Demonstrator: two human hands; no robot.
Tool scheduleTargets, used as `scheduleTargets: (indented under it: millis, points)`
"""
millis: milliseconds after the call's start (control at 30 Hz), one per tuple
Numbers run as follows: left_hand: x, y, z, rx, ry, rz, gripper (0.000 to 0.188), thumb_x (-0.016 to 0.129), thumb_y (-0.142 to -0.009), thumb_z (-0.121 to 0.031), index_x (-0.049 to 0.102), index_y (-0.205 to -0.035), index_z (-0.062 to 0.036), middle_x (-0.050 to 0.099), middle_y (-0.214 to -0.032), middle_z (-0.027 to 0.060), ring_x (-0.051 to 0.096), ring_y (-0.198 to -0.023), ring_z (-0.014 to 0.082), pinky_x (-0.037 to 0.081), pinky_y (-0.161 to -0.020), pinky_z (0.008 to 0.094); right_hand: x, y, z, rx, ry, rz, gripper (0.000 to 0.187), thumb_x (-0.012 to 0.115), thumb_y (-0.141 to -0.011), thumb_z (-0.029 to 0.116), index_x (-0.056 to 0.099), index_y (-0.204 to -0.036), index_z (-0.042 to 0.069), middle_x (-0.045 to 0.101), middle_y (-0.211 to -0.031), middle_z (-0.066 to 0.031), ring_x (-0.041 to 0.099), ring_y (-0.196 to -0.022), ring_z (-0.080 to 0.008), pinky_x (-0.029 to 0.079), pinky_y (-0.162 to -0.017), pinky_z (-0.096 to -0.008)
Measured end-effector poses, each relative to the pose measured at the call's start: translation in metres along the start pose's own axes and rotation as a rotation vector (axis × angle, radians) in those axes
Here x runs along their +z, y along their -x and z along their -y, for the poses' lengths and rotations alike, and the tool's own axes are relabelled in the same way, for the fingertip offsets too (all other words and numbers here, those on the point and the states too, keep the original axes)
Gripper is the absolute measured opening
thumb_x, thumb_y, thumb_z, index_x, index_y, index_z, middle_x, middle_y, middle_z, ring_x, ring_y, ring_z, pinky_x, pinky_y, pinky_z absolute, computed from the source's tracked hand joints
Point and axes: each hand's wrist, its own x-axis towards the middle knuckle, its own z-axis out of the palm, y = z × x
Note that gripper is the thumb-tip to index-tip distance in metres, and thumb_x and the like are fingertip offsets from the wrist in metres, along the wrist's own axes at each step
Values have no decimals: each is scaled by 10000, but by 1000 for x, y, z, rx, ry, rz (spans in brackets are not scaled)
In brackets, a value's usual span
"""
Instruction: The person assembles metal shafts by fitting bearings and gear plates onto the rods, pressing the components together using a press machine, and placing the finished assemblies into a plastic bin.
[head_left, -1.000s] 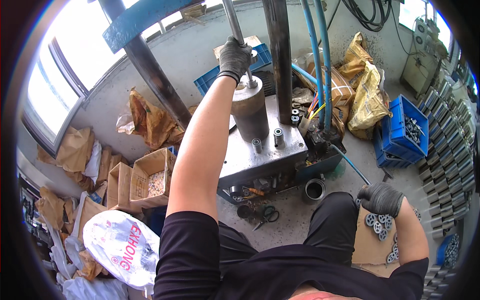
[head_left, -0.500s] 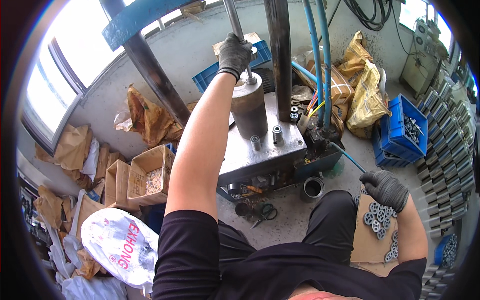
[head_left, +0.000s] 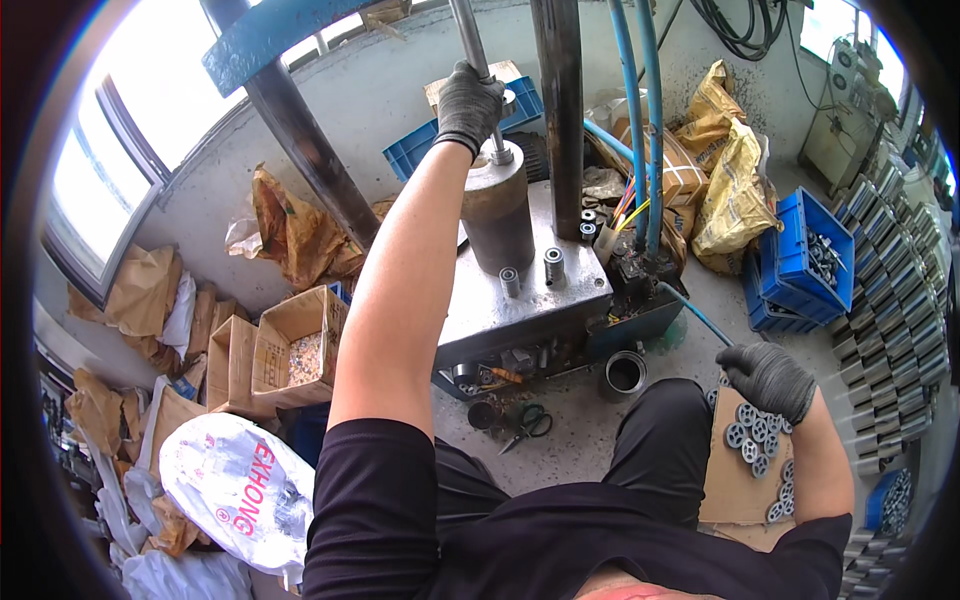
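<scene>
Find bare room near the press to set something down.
Free: metal tabletop left of two small cylinders, before the big cylinder; floor between the scissors and the right knee. Crowded: the tabletop's back right, where rings stand by the dark column, and the left floor, with cardboard boxes and bags.

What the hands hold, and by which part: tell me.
Right hand: the lever, by its near end. Left hand: at the lower part of the rod; whether it grips that or something beside it cannot be told.
</scene>
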Motion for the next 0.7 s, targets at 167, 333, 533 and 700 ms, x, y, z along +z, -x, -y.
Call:
scheduleTargets:
  millis: [167,333,533,700]
  points:
    - [0,0,-2,-122,94,38,420,828,-841,-216,603,-1109,15,743,-922,175,757,-894,318,612,-836,421,0,-1,-2,-169,185,127,310,647,-910,181,736,-1156,15,748,-1027,-232,716,-990,-398,569,-884,-462]
    - [2,-1,1,-97,99,16,418,829,-839,-216,603,-1103,16,746,-922,173,757,-889,319,610,-840,419,2,-2,-6,-119,-20,-162,304,646,-908,184,740,-1149,24,749,-1007,-227,720,-963,-400,574,-884,-458]
    - [3,0,2,-58,21,2,404,822,-847,-218,607,-1100,13,743,-903,162,758,-871,311,612,-827,416,0,-2,-3,-129,187,115,304,645,-912,164,735,-1160,12,747,-1010,-230,722,-959,-398,576,-867,-452]
    - [5,0,2,-124,189,19,377,811,-860,-202,605,-1091,14,740,-894,155,762,-837,290,628,-786,402,-3,0,-1,-42,44,-6,311,635,-920,195,739,-1159,27,745,-1015,-233,716,-965,-407,570,-882,-474]
